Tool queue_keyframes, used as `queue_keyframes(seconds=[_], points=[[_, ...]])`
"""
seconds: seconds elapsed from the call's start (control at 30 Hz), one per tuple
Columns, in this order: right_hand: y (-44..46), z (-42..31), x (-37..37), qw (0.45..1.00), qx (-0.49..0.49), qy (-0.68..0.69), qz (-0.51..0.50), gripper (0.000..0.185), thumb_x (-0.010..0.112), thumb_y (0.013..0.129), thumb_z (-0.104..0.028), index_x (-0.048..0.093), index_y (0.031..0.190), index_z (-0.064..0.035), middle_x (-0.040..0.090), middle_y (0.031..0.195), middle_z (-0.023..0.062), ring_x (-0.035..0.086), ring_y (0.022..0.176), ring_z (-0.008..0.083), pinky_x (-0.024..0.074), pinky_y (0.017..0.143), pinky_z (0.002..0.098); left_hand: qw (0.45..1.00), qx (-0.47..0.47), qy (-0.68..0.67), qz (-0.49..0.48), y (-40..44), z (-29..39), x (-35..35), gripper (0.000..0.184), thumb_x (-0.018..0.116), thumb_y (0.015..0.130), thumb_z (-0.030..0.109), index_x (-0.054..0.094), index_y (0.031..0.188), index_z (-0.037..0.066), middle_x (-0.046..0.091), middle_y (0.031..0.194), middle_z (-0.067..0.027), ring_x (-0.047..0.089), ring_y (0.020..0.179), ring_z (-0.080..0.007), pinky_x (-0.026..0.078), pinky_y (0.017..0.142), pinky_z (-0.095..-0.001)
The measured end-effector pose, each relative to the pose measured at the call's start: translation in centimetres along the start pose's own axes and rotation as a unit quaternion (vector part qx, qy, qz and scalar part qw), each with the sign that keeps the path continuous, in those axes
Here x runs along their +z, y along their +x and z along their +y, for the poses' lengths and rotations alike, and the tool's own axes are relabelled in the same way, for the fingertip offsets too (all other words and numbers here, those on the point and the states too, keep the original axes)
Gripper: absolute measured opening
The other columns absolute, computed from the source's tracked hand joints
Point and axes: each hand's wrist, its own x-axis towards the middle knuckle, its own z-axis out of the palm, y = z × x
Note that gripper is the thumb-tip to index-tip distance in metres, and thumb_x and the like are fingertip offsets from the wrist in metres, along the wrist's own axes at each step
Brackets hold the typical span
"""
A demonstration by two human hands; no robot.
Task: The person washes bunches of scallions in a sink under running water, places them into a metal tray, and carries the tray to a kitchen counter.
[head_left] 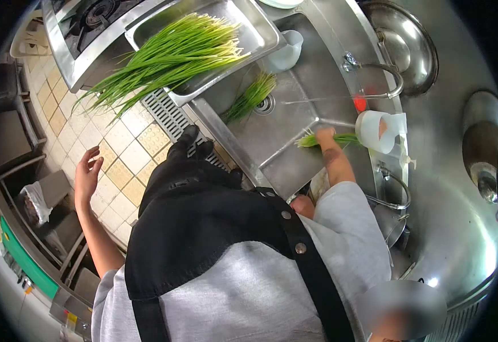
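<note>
Right fingers point(323, 132) close around scallions point(347, 138), held crosswise, pale ends point(306, 139) leftward; left fingers point(93, 153) spread.

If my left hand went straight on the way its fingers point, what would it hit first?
Probably the drooping tips of the green onions, ahead of your left hand past the tray's edge. Depth is unclear, though, so it might pass below them.

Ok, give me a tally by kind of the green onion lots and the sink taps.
Green onion lots: 3 (heap on the tray, loose bunch in the sink, held bunch in the right hand)
Taps: 2 (one near the red item, another)
Total: 5
</note>
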Motion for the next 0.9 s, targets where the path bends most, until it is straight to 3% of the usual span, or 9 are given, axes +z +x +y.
queue_keyframes(seconds=[0.17,0.27,0.3,0.43,0.57,0.67,0.77,0.87,0.9], points=[[0.5,1.4,-7.5,0.983,-0.008,0.155,0.094,0.031,0.055,0.078,-0.021,0.061,0.107,-0.0121,0.06,0.11,0.0099,0.057,0.103,0.0291,0.0481,0.083,0.04,1.0,-0.015,0.0,-0.015,0.9,-0.7,0.2,0.038,0.054,0.087,0.015,0.047,0.122,0.001,0.054,0.116,-0.0157,0.057,0.098,-0.0216,0.045,0.081,-0.0313],[4.5,3.3,-9.1,0.958,-0.071,0.21,0.179,0.024,0.057,0.077,-0.019,0.062,0.097,-0.008,0.064,0.098,0.0102,0.063,0.088,0.0239,0.0521,0.07,0.0358,0.999,-0.009,0.006,-0.032,1.4,1.4,0.8,0.038,0.053,0.087,0.014,0.047,0.123,0.001,0.054,0.117,-0.0155,0.056,0.098,-0.0209,0.044,0.084,-0.0316],[4.6,4.1,-10.0,0.943,-0.1,0.303,0.099,0.02,0.058,0.077,-0.018,0.061,0.093,-0.0071,0.064,0.091,0.0088,0.063,0.081,0.0207,0.0512,0.064,0.0329,0.999,-0.001,0.008,-0.035,1.5,1.8,1.1,0.038,0.053,0.087,0.014,0.047,0.123,0.001,0.054,0.117,-0.0154,0.056,0.098,-0.0207,0.044,0.084,-0.0316],[1.8,7.5,-12.6,0.724,-0.116,0.671,-0.107,0.011,0.061,0.078,-0.014,0.056,0.081,-0.0056,0.058,0.07,0.0023,0.052,0.056,0.009,0.0436,0.046,0.0226,0.998,0.014,-0.007,-0.066,1.8,3.3,1.4,0.034,0.056,0.086,0.012,0.05,0.117,0.0,0.059,0.106,-0.0136,0.057,0.094,-0.019,0.045,0.081,-0.0297],[-2.1,8.4,-10.9,0.503,-0.052,0.859,-0.079,0.011,0.06,0.081,-0.014,0.054,0.085,-0.0053,0.056,0.064,0.0002,0.049,0.05,0.0065,0.0396,0.043,0.0197,0.987,0.036,-0.058,-0.143,1.8,5.1,1.2,0.033,0.056,0.086,0.014,0.052,0.114,-0.002,0.062,0.098,-0.0116,0.057,0.091,-0.0163,0.044,0.082,-0.0282],[-4.5,9.5,-10.7,0.621,-0.13,0.771,-0.058,0.021,0.062,0.078,-0.014,0.055,0.095,-0.0032,0.056,0.065,0.0008,0.05,0.052,0.0068,0.0404,0.043,0.021,0.985,0.071,-0.015,-0.156,2.7,5.8,0.9,0.033,0.056,0.086,0.014,0.052,0.115,-0.002,0.062,0.099,-0.0117,0.057,0.09,-0.0168,0.044,0.08,-0.0289],[-5.2,8.4,-10.4,0.8,-0.085,0.576,0.147,0.036,0.06,0.079,-0.015,0.05,0.112,-0.004,0.062,0.072,0.0065,0.06,0.063,0.0157,0.0465,0.051,0.028,0.983,0.093,0.031,-0.154,3.8,7.1,0.3,0.035,0.055,0.086,0.015,0.05,0.117,-0.001,0.061,0.102,-0.0126,0.058,0.088,-0.0185,0.045,0.078,-0.0301],[-5.8,2.7,-6.2,0.85,-0.03,0.356,0.386,0.047,0.056,0.079,-0.015,0.043,0.123,-0.0072,0.065,0.085,0.0143,0.064,0.079,0.0276,0.0504,0.064,0.0368,0.985,0.092,0.024,-0.146,4.4,7.2,0.1,0.037,0.055,0.086,0.015,0.047,0.12,0.0,0.059,0.106,-0.014,0.058,0.091,-0.0203,0.045,0.079,-0.0305],[-6.2,2.1,-4.2,0.913,-0.024,0.297,0.28,0.048,0.053,0.08,-0.015,0.041,0.126,-0.0108,0.064,0.09,0.017,0.063,0.084,0.0309,0.0498,0.07,0.0404,0.984,0.097,0.021,-0.151,4.5,6.9,0.0,0.038,0.055,0.086,0.015,0.046,0.121,0.001,0.058,0.109,-0.0144,0.058,0.094,-0.0208,0.045,0.079,-0.0306]])
